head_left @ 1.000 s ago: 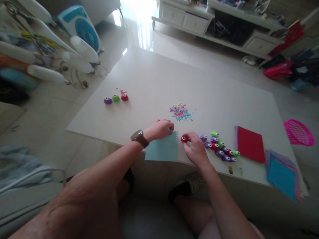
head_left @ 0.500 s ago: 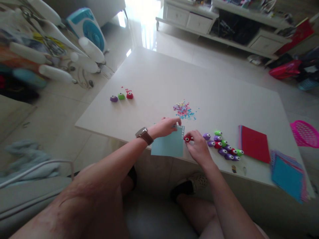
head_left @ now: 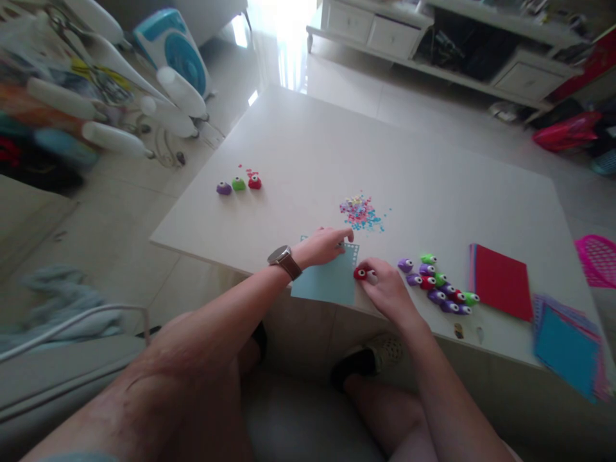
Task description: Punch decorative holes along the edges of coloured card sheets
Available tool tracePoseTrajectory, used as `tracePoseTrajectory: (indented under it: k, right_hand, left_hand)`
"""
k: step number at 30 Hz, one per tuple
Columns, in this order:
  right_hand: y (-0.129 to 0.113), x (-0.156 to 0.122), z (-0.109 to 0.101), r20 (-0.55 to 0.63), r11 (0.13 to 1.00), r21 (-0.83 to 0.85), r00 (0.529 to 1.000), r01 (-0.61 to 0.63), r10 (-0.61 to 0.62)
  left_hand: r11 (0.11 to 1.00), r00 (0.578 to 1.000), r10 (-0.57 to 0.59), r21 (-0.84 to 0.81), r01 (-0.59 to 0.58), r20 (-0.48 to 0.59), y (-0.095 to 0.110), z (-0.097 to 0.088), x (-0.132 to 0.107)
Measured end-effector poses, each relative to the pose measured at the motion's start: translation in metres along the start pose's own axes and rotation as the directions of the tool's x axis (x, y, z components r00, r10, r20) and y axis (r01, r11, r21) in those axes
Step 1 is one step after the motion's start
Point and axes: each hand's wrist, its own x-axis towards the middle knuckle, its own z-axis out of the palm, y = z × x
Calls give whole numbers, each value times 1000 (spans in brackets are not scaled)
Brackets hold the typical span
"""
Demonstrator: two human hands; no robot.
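A light blue paper sheet (head_left: 327,282) lies at the near edge of the white table (head_left: 409,167), hanging partly over it. My left hand (head_left: 325,246), with a watch on the wrist, presses its closed fingers on the sheet's far edge, where a row of small holes shows. My right hand (head_left: 387,285) is closed on a small red punch (head_left: 360,273) set against the sheet's right edge. A little pile of coloured paper bits (head_left: 360,213) lies just beyond the sheet.
Several purple, green and red punches (head_left: 440,285) cluster right of my right hand. A red paper stack (head_left: 500,282) and a blue and pink stack (head_left: 568,346) lie further right. Three punches (head_left: 238,185) sit at the table's left. A pink basket (head_left: 597,260) is on the floor.
My right hand has slid the red punch down along the sheet's right edge, toward me. My left hand stays on the sheet's far edge. The view has shifted slightly.
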Motion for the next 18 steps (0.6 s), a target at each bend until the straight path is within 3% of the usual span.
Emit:
tracePoseTrajectory:
  k: [8, 18]
  right_hand:
    - [-2, -1, 0, 37, 1000, 2, 999, -18, 17]
    - [0, 0, 0, 22, 1000, 16, 1000, -13, 13]
  left_hand:
    - [998, 1000, 22, 66, -23, 9, -2, 4, 0]
    - [999, 999, 36, 16, -36, 17, -1, 1, 0]
